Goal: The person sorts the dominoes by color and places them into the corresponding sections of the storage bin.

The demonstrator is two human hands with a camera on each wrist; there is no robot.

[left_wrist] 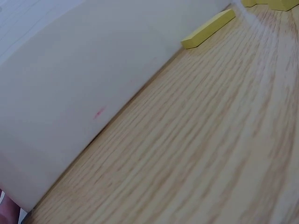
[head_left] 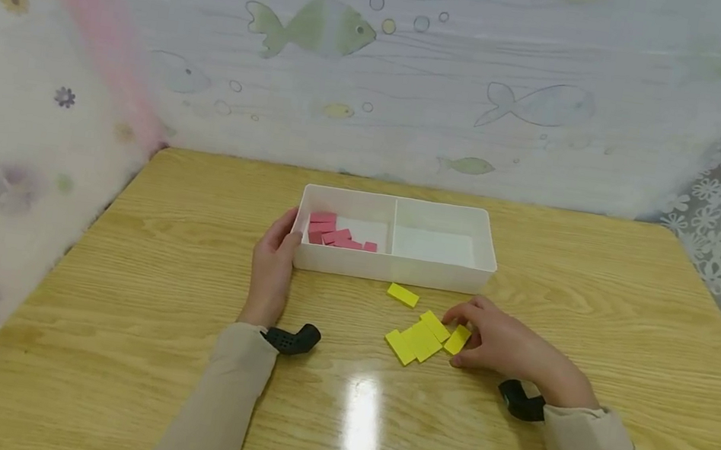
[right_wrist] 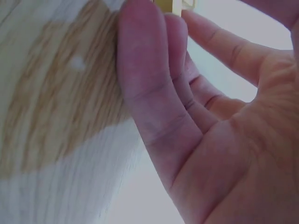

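Note:
A white two-compartment box (head_left: 396,268) stands on the table, with several pink blocks (head_left: 336,236) in its left compartment. My left hand (head_left: 272,274) grips the box's left end, thumb near the front corner and fingers along the side. In front of the box, my right hand (head_left: 506,343) pinches a flat yellow block (head_left: 457,340) between thumb and fingers. Just left of it lies a cluster of yellow blocks (head_left: 422,340), side by side. Another yellow block (head_left: 403,295) lies apart, close to the box's front wall. Only a sliver of yellow shows past the fingers (right_wrist: 145,60) in the right wrist view.
The wooden table (head_left: 151,288) reaches back to a wall covering (head_left: 418,110) printed with fish. Black wrist devices (head_left: 293,339) sit at both cuffs. The box's right compartment (head_left: 435,245) shows its bare floor. A bright reflection falls on the table's near middle.

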